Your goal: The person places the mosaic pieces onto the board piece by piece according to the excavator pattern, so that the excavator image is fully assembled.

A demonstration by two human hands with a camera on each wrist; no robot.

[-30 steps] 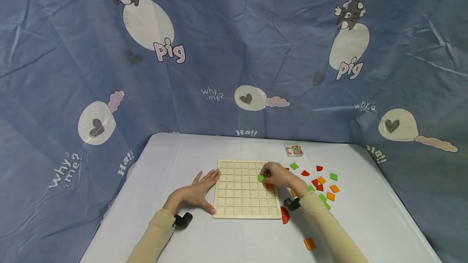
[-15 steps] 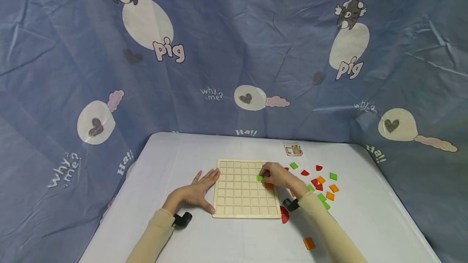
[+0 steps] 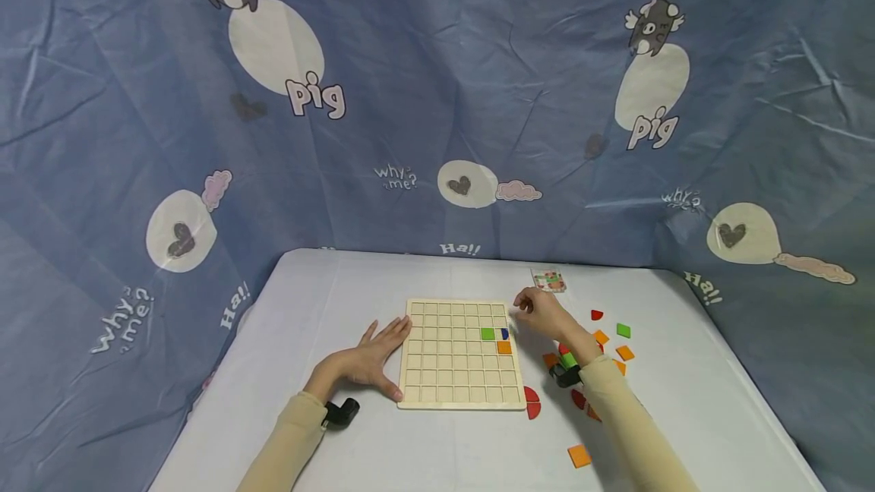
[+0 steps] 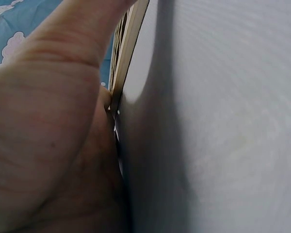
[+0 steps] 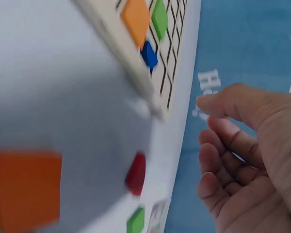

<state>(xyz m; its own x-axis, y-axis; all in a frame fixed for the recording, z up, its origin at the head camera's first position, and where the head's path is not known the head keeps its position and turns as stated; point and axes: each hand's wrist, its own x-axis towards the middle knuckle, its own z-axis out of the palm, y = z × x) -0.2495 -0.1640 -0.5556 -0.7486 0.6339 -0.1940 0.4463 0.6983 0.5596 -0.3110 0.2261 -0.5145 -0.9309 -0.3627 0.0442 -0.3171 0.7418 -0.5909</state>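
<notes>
Hands are well apart. Left hand [image 3: 367,361] is spread flat along the left edge of the board [image 3: 444,370], thumb at the near corner, fingertips further up the side; reads as bracing so the board can't slide. Right hand [image 3: 544,315] is off the far right side of the board, short of the picture card [image 3: 549,282], digits loosely bent, nothing visible in it.

Board sits mid-surface, flat: pale wood, square, thin raised ridges dividing it into shallow cells. Ridges presumably keep pieces from drifting. Three cells in use toward the right side: green square [image 3: 488,334], blue piece [image 3: 504,334] in the next cell right, orange square [image 3: 504,348] directly below the blue. Squares nearly fill their cells; blue is smaller, covers only part of its own.

Loose stock is all on the right, likely for short reach by that hand. Flat, smooth pieces: squares in green [image 3: 623,330] and orange [image 3: 579,456], plus red wedges [image 3: 597,315] with one curved side. Two red pieces [image 3: 532,402] lie by the board's near right corner. Some stock is hidden under the right forearm, can't count it. Plastic or painted wood, can't tell.

Surface has a white cover [image 3: 355,446]; behind it hangs creased blue printed cloth [image 3: 410,59].
</notes>
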